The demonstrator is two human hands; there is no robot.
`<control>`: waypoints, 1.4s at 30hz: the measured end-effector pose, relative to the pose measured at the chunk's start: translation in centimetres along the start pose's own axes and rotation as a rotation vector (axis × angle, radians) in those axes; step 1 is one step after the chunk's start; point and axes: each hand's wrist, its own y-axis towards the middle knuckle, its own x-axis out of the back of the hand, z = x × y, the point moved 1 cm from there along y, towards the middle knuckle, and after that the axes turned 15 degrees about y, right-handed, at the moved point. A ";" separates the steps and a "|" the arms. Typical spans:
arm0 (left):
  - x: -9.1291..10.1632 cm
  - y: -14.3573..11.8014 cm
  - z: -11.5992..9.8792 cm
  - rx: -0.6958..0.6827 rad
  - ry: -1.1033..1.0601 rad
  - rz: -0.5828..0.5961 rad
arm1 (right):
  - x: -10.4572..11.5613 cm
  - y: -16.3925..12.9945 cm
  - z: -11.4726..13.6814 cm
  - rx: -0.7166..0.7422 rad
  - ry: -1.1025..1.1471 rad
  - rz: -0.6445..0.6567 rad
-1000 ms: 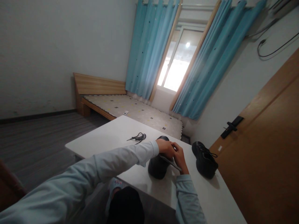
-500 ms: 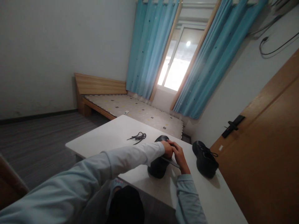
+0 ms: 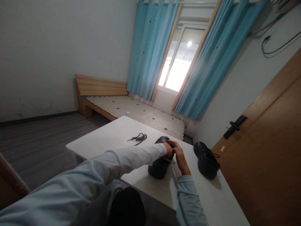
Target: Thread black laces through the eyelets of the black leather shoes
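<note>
A black shoe (image 3: 159,168) stands on the white table (image 3: 110,138), heel toward me. My left hand (image 3: 168,149) grips the shoe at its opening. Beside it, my right hand (image 3: 180,157) holds a thin grey insole (image 3: 169,161), whose front part is inside the shoe and whose short back end sticks out over the heel. Both hands touch each other above the opening. A second black shoe (image 3: 207,160), laced, stands to the right, apart from my hands.
A loose black shoelace (image 3: 138,137) lies on the table further back. A wooden door (image 3: 265,157) is close on the right. Behind the table are a low wooden bed (image 3: 131,110), blue curtains and a window. My knee is under the table's near edge.
The insole has slid further into the shoe, so less of it sticks out. Both hands have shifted slightly forward over the opening.
</note>
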 end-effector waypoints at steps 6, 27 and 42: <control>0.2 0.0 0.0 -0.016 -0.003 0.011 | -0.2 -0.2 -0.2 -0.020 0.034 -0.021; -0.6 -0.3 -1.0 0.087 0.039 -0.104 | -0.8 -0.3 0.4 -0.054 -0.034 -0.003; -0.1 0.6 0.1 -0.050 0.003 0.000 | -1.0 0.2 -0.3 -0.061 -0.075 0.003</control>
